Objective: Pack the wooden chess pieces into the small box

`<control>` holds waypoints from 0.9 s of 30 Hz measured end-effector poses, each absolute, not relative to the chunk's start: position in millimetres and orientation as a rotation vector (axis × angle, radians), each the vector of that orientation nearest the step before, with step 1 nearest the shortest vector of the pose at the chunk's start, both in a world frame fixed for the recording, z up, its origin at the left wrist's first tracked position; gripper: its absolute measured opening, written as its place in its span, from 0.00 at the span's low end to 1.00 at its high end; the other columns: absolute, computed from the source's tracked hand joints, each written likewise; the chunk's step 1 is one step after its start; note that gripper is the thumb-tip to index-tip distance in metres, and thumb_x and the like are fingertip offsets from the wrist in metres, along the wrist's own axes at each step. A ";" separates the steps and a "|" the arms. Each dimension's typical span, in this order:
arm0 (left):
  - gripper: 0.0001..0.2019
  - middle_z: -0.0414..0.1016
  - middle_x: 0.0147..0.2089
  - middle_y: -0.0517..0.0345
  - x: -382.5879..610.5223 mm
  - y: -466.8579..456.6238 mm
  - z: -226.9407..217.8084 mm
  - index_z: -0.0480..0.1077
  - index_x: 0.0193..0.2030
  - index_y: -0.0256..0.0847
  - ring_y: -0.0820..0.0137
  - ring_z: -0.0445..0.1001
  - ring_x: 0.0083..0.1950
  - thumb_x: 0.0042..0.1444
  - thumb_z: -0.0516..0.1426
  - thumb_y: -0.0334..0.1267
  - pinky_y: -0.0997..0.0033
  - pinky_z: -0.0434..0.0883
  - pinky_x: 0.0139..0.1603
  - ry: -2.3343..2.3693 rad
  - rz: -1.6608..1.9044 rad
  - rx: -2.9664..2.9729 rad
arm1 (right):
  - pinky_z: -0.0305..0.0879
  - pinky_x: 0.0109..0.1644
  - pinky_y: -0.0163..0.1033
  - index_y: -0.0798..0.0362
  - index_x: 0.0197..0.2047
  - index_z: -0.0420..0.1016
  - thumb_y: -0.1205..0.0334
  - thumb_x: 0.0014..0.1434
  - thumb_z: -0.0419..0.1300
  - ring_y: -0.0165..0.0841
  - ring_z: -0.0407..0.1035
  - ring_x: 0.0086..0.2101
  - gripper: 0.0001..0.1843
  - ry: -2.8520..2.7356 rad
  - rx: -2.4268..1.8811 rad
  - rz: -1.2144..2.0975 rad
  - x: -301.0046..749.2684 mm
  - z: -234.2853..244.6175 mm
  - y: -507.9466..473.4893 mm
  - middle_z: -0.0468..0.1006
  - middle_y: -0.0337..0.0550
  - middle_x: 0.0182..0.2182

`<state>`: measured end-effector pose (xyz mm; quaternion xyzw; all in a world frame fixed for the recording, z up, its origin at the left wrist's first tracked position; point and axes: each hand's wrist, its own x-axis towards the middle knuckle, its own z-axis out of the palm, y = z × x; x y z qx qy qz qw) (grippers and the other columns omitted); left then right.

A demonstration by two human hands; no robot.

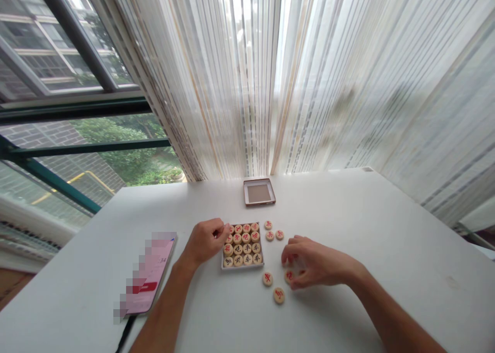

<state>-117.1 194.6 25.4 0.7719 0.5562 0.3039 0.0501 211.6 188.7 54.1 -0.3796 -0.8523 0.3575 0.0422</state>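
A small square tray [242, 266] of round wooden game discs with red and black characters sits on the white table [348, 214]. My left hand [207, 239] rests at the tray's upper left corner, fingertips touching a disc there. My right hand [315, 263] lies right of the tray, fingers curled over a loose red-marked disc [289, 276]. Two more loose discs [267, 278] [279, 295] lie in front of it. Three loose discs [274, 231] lie just beyond the tray's right corner.
The tray's lid [259, 192] lies farther back near the curtain [309, 74]. A phone [149, 275] with a cable lies at the left, near my left forearm. A window [69, 111] is at the left.
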 end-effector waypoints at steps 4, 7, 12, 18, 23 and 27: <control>0.20 0.55 0.20 0.67 -113.0 193.2 25.0 0.53 0.19 0.41 0.76 0.54 0.22 0.61 0.53 0.38 0.74 0.53 0.27 1.685 0.925 2.351 | 0.67 0.40 0.36 0.50 0.39 0.78 0.62 0.48 0.69 0.37 0.68 0.40 0.13 -2.637 -1.156 1.079 212.0 47.3 187.0 0.73 0.43 0.39; 0.19 0.55 0.20 0.67 -104.4 191.1 24.4 0.53 0.19 0.41 0.76 0.54 0.23 0.61 0.53 0.38 0.74 0.53 0.27 1.634 0.955 2.321 | 0.67 0.43 0.37 0.51 0.36 0.78 0.66 0.50 0.66 0.35 0.69 0.39 0.08 -2.607 -1.071 1.025 207.6 48.2 185.5 0.74 0.43 0.37; 0.21 0.52 0.21 0.66 -89.2 186.2 28.0 0.53 0.18 0.41 0.76 0.53 0.23 0.62 0.53 0.39 0.74 0.54 0.26 1.508 1.067 2.127 | 0.68 0.44 0.37 0.50 0.41 0.75 0.69 0.56 0.63 0.33 0.70 0.37 0.10 -2.374 -0.936 0.908 200.5 53.6 187.6 0.77 0.40 0.38; 0.13 0.58 0.21 0.66 -68.2 173.5 38.2 0.71 0.30 0.38 0.76 0.54 0.23 0.62 0.57 0.44 0.76 0.53 0.23 1.256 0.884 1.971 | 0.69 0.43 0.38 0.50 0.47 0.74 0.68 0.60 0.63 0.32 0.70 0.36 0.12 -2.174 -0.798 0.755 184.9 37.0 190.4 0.77 0.42 0.39; 0.12 0.59 0.22 0.68 -48.6 164.4 36.7 0.72 0.38 0.39 0.77 0.54 0.22 0.56 0.63 0.45 0.78 0.52 0.22 1.134 0.850 1.853 | 0.72 0.43 0.39 0.49 0.50 0.74 0.64 0.63 0.62 0.33 0.72 0.38 0.11 -2.111 -0.655 0.715 171.9 24.2 184.2 0.77 0.45 0.40; 0.14 0.59 0.23 0.69 -44.3 164.5 29.6 0.68 0.36 0.40 0.78 0.55 0.22 0.54 0.65 0.47 0.79 0.53 0.23 1.144 0.884 1.697 | 0.72 0.46 0.40 0.50 0.49 0.74 0.64 0.65 0.60 0.33 0.72 0.38 0.10 -2.137 -0.601 0.674 166.5 24.5 178.9 0.77 0.45 0.38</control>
